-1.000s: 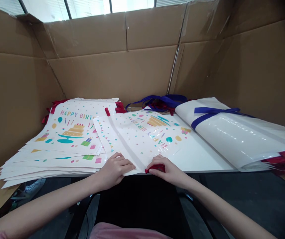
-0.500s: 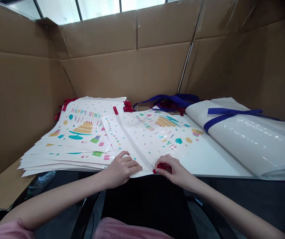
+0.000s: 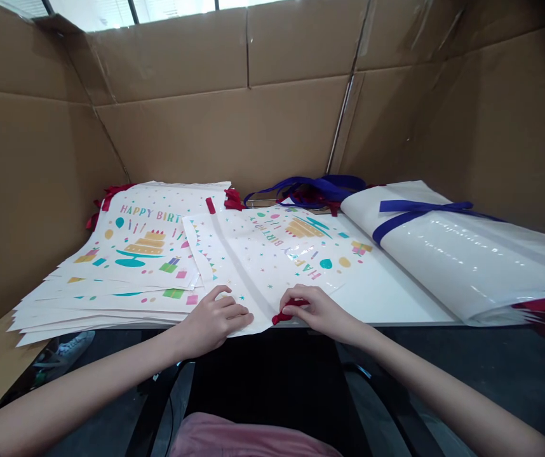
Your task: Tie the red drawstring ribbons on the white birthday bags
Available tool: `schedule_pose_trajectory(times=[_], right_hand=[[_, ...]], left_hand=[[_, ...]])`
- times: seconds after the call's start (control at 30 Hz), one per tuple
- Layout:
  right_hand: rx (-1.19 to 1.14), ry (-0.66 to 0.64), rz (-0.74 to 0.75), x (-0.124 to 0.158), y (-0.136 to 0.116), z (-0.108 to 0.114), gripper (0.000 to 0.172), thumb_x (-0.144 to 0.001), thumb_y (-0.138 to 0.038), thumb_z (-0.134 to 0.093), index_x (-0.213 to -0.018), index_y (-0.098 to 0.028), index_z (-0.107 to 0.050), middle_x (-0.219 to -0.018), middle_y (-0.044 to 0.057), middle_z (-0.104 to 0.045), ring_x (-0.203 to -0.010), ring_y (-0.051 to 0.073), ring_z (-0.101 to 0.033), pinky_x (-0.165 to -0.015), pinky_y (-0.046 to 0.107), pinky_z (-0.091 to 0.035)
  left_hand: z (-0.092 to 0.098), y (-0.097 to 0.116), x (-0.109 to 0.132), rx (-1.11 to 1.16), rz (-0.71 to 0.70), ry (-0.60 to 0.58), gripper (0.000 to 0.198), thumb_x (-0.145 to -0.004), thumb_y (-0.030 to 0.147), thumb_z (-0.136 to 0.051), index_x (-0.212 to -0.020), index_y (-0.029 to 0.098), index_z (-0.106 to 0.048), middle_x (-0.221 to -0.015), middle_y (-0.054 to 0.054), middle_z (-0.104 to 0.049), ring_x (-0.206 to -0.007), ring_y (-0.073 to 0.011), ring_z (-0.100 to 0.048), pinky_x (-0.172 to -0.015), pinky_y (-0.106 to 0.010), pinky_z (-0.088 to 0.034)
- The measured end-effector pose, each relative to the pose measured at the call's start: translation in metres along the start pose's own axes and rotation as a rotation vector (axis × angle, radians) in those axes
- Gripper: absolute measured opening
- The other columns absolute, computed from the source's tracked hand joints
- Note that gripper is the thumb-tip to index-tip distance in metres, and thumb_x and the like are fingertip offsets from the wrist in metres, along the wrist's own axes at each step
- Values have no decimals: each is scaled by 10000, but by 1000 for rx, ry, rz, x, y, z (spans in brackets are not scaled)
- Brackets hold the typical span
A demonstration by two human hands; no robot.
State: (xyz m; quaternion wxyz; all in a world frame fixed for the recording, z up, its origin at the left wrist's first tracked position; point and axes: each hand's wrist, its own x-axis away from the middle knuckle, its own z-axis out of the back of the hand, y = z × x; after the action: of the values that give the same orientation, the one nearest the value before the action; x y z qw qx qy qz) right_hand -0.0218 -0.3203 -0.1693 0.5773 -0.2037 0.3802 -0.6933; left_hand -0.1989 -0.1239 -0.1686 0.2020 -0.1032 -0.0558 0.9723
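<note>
While right fingers (image 3: 293, 292) pinch red ribbon (image 3: 279, 317), cardboard walls (image 3: 181, 139) flank sheets (image 3: 227, 244).

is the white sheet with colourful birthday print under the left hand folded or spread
Spread: the white sheet lies laid out, colourful print facing up, the left hand at its near edge.

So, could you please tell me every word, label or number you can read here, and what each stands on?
"HAPPY BIRT": top sheet of the left pile; the rest is covered.
"BIRTH" and "HA", rotated: sheet under the left hand; nearby letters are blurred or lost in glare.
No other text can be read.
</note>
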Motion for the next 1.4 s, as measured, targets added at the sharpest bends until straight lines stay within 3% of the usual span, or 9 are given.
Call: schedule_pose_trajectory(times=[0.3,0.5,0.6,0.7,0.8,0.93,1.17,1.3,1.4], right_hand=[[91,-141,-48,-30,17,4,235,-786,-375,-612,-724,-160,-682,-697,18,-665,-650,136,-552,-622,238,-379],[165,-192,-113,-38,20,12,216,-719,-369,-672,-731,-157,-710,-733,36,-687,-674,151,-565,-616,236,-371],[189,-184,-118,-42,22,14,200,-744,-336,-633,-751,-155,-718,-735,39,-686,-669,149,-559,-608,236,-365],[183,-180,-105,-47,24,14,207,-762,-312,-595,-759,-144,-716,-726,38,-681,-652,141,-548,-596,233,-358],[173,-177,-87,-53,26,12,190,-743,-295,-599,-752,-143,-712,-700,28,-669,-635,133,-532,-588,229,-354],[131,-209,-62,-58,30,11,165,-712,-272,-609,-748,-148,-710,-653,10,-642,-607,119,-510,-571,219,-351],[126,-250,-83,-66,37,12,147,-676,-263,-632,-729,-150,-710,-625,1,-622,-584,108,-496,-537,211,-338],[184,-264,-111,-68,31,12,143,-670,-249,-636,-725,-147,-719,-615,-2,-625,-579,106,-488,-545,215,-334],[207,-257,-122,-69,30,12,140,-671,-237,-636,-739,-152,-724,-618,-4,-633,-579,105,-490,-551,214,-334]], left_hand=[[-1,-2,-2,-57,-43,1,324,-842,55,-499,-1132,193,-538,-1013,-40,-667,-908,-172,-579,-986,-412,-309],[3,-12,1,-86,-30,-29,307,-880,86,-483,-1158,198,-546,-1064,-45,-666,-937,-178,-580,-1006,-429,-279],[15,-11,-2,-44,17,-86,267,-897,261,-524,-1155,206,-562,-1065,-52,-663,-968,-204,-579,-1010,-444,-269],[27,-3,-11,-8,102,-107,342,-917,471,-450,-1010,192,-624,-937,-51,-676,-904,-212,-599,-1008,-457,-261],[29,4,-27,0,117,-86,289,-956,377,-395,-1002,201,-620,-859,-34,-663,-807,-178,-611,-962,-416,-298],[19,5,-47,14,8,-91,237,-945,212,-404,-1112,239,-571,-919,-22,-649,-809,-154,-607,-849,-336,-350],[9,-11,-70,207,0,-202,116,-904,205,-500,-913,204,-615,-928,2,-660,-864,-143,-609,-778,-275,-374],[11,-21,-84,321,-21,-343,33,-822,169,-600,-814,201,-601,-850,38,-668,-787,-132,-612,-722,-250,-381],[12,-23,-88,299,-79,-392,98,-776,106,-610,-781,191,-561,-826,37,-667,-765,-141,-604,-730,-267,-380]])
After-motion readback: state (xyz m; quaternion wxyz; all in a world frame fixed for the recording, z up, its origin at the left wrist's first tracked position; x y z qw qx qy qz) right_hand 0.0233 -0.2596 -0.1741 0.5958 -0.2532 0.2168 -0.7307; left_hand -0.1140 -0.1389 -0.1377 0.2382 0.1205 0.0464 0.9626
